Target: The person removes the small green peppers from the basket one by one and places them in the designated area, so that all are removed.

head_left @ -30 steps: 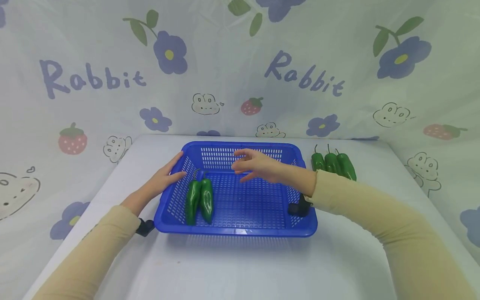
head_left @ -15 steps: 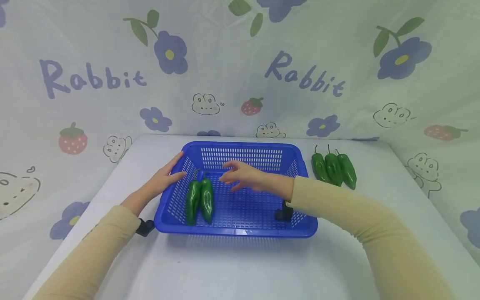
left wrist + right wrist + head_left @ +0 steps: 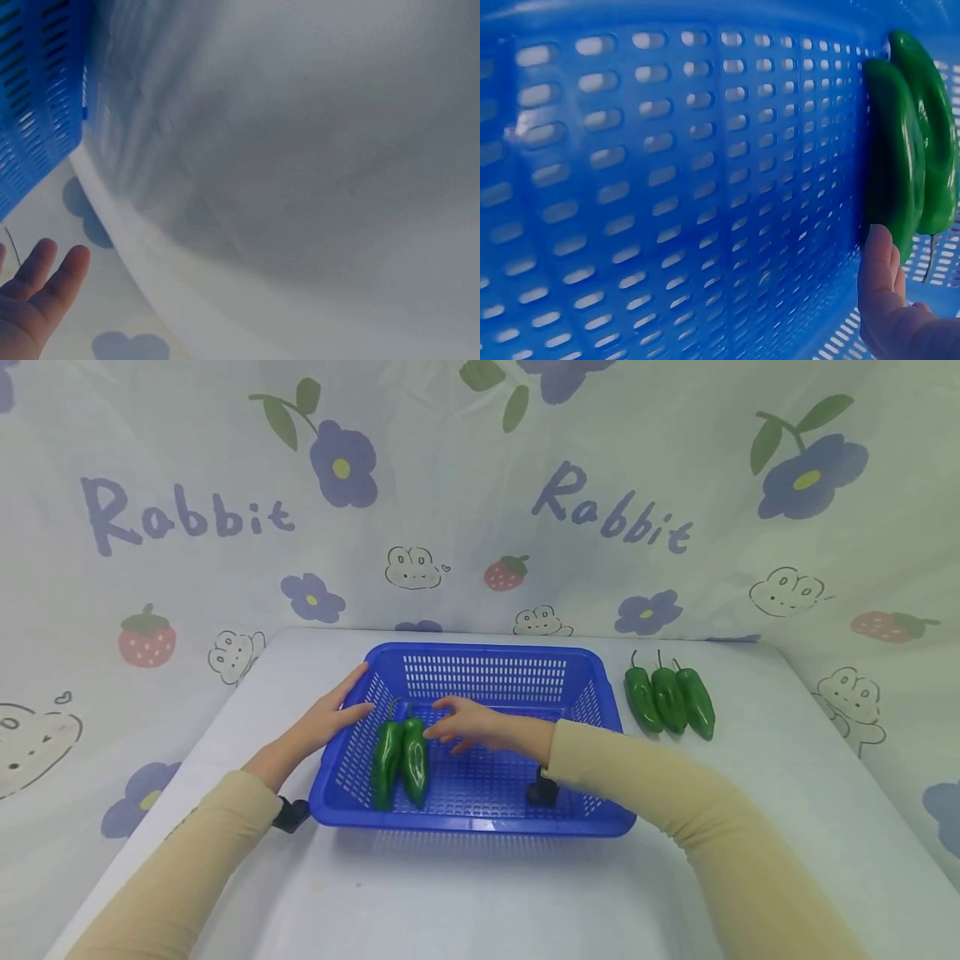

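Two green peppers (image 3: 414,764) lie side by side at the left inside a blue basket (image 3: 472,823). My right hand (image 3: 468,725) is over the basket with fingers loosely bent and nothing held, its fingertips close to the nearer pepper's upper end; whether they touch cannot be told. In the right wrist view the fingers (image 3: 880,281) overlap that pepper's stem end (image 3: 895,150). My left hand (image 3: 322,718) rests on the basket's left rim, fingers extended. The left wrist view has those fingers (image 3: 64,281) spread below the basket wall (image 3: 37,97).
Three more green peppers (image 3: 667,700) lie on the white table (image 3: 465,902), to the right of the basket. A cloth (image 3: 465,468) printed with flowers, rabbits and strawberries hangs behind and at both sides.
My right hand has moved left and lower, from the basket's middle to beside the two peppers. The three peppers on the table have come fully into view. My left hand has stayed put.
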A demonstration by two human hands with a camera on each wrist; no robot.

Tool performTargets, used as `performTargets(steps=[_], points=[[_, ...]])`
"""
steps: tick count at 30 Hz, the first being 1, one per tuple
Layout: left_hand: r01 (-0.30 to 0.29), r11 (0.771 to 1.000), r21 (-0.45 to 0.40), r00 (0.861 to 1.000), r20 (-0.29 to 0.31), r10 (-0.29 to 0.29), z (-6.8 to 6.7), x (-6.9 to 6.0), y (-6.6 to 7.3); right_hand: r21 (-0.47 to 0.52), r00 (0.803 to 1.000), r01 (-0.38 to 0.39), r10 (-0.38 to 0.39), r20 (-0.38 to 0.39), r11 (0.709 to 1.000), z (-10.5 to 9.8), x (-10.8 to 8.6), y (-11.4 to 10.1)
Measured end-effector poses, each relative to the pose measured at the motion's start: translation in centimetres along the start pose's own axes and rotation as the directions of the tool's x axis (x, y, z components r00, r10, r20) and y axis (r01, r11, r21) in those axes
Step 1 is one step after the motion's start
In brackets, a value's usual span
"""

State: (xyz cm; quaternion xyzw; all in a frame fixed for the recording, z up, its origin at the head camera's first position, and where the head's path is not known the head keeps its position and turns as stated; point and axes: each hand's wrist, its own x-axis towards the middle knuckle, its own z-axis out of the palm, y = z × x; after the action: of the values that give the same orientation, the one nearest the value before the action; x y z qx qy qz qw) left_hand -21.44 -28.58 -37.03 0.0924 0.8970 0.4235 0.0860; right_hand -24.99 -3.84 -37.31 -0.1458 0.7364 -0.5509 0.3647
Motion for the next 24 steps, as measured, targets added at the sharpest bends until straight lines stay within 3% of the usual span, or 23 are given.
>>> performTargets(steps=[12,24], points=[[-0.005,1.0,0.006,1.0,-0.002,0.005,0.0,0.1,-0.3,-0.155,0.998,-0.039,0.032,-0.052,0.987,1.5,1.9,-0.3],[-0.002,1.0,0.01,1.0,0.004,0.002,0.1,0.2,-0.4,-0.184,0.996,-0.048,0.034,-0.081,0.982,3.0,3.1,0.2]])
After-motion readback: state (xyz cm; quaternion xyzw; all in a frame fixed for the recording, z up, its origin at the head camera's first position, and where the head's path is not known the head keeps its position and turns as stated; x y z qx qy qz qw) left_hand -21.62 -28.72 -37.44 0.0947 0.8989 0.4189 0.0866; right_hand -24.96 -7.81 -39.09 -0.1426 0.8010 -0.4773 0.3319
